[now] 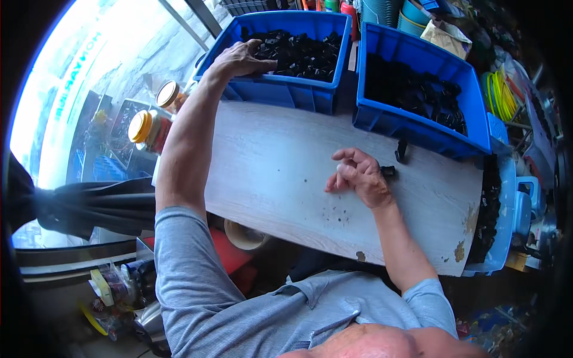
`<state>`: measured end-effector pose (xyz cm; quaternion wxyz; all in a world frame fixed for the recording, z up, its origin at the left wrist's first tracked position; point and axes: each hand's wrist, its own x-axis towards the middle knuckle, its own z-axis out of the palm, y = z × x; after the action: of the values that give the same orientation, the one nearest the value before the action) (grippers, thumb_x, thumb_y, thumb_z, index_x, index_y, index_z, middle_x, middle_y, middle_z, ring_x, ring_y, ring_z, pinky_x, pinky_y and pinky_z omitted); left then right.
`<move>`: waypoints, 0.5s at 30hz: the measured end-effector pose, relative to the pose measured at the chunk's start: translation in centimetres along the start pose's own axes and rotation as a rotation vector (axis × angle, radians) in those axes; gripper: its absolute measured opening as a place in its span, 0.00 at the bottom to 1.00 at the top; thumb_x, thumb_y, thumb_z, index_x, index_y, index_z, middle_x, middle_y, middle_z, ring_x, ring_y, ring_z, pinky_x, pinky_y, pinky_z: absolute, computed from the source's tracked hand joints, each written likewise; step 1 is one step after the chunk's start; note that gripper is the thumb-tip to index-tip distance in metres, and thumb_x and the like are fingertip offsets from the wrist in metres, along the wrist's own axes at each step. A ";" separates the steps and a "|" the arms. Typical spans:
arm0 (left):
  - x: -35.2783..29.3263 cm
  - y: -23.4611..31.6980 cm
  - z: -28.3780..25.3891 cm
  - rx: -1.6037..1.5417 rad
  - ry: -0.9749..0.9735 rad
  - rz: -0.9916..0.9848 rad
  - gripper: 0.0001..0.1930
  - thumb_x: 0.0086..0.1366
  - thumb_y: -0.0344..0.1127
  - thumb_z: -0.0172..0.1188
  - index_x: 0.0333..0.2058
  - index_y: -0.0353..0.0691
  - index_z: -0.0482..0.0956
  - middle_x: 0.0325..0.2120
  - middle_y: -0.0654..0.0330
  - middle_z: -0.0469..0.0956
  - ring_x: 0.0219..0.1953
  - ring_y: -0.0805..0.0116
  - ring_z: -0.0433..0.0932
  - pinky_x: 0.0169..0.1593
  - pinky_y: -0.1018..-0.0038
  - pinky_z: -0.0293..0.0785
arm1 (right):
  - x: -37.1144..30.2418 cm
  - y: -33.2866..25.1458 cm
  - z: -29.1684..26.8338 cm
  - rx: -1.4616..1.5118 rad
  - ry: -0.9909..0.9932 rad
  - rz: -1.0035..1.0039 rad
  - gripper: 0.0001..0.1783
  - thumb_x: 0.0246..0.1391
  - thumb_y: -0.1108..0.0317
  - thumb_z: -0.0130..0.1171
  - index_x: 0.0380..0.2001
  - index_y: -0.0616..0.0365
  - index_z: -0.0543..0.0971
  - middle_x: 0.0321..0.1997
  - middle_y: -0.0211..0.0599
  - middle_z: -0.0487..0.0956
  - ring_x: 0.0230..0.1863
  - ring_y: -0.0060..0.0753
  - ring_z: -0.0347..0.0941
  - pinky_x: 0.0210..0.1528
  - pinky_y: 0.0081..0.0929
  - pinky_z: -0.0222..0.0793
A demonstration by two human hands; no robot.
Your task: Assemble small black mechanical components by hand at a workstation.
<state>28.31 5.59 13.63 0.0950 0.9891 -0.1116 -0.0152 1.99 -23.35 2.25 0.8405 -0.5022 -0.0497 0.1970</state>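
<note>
My left hand [240, 59] reaches over the near wall of the left blue crate [280, 89], its fingers apart on the heap of small black plastic parts [298, 51]. No part shows clearly in its grasp. My right hand [364, 178] is over the pale wooden table [268, 155], fingers loosely bent and apart with nothing visible in them. Just beside it lies a short black part [388, 171]. A second black part [401, 151] rests farther back, near the right blue crate [418, 128], which holds more dark parts [433, 98].
Two jars, one yellow-lidded [141, 126] and one brown-lidded [168, 93], stand left of my left forearm. A light blue bin [504, 227] with black pieces adjoins the table's right end. Coiled yellow-green cord [500, 95] hangs at the right.
</note>
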 end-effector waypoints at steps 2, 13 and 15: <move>2.1 0.9 1.5 0.025 -0.200 -0.093 0.58 0.45 0.75 0.67 0.72 0.57 0.58 0.67 0.47 0.63 0.67 0.45 0.65 0.68 0.54 0.64 | 0.1 0.2 -0.5 0.063 -0.008 -0.002 0.18 0.62 0.64 0.60 0.52 0.61 0.73 0.23 0.35 0.78 0.35 0.45 0.83 0.45 0.46 0.80; 6.5 -1.3 4.8 0.246 -0.068 0.216 0.38 0.49 0.53 0.71 0.60 0.51 0.76 0.48 0.53 0.83 0.54 0.57 0.80 0.56 0.60 0.78 | 0.7 -0.5 -0.6 0.160 -0.028 0.039 0.21 0.62 0.61 0.58 0.54 0.60 0.71 0.24 0.39 0.79 0.37 0.48 0.83 0.49 0.60 0.79; 6.7 1.6 4.4 0.245 -0.185 0.192 0.39 0.48 0.54 0.72 0.60 0.51 0.75 0.53 0.53 0.81 0.56 0.57 0.79 0.57 0.61 0.77 | 0.5 -0.5 -1.4 0.190 0.038 0.031 0.22 0.62 0.60 0.57 0.54 0.60 0.70 0.25 0.39 0.79 0.38 0.47 0.83 0.48 0.62 0.79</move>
<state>34.32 1.79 9.59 -0.0361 0.9724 -0.2149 -0.0831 2.96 -24.51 1.98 0.8820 -0.4246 -0.0072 0.2044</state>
